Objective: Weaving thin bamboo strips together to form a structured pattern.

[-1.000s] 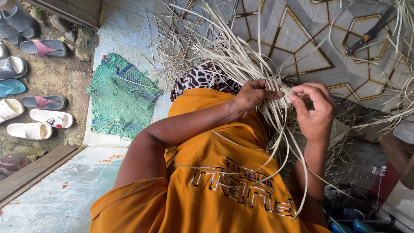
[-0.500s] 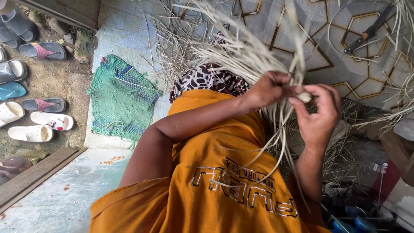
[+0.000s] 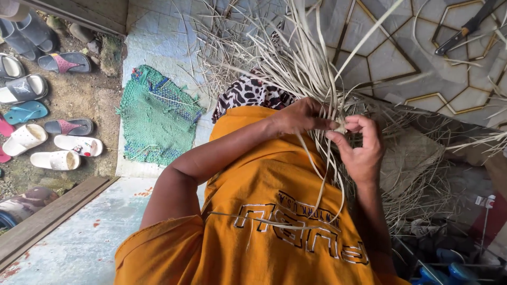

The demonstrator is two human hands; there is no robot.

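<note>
Pale reed strips [image 3: 296, 68], fanned out above the orange shirt [image 3: 264, 211], are pinched by both hands, left hand [image 3: 301, 116] and right hand [image 3: 362, 145] closed at 1 small, probably knotted crossing; next, careful tightening.

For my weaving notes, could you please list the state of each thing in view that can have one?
Left hand: closed, pinching the pale dried reed strips.
Right hand: fingers curled, gripping the same strips.
Pale dried reed strips: bunched at the hands, loose ends fanning out.
Green woven mat: lying flat, crumpled at the edges.
Dark-handled knife: lying untouched on the tiled floor.
</note>
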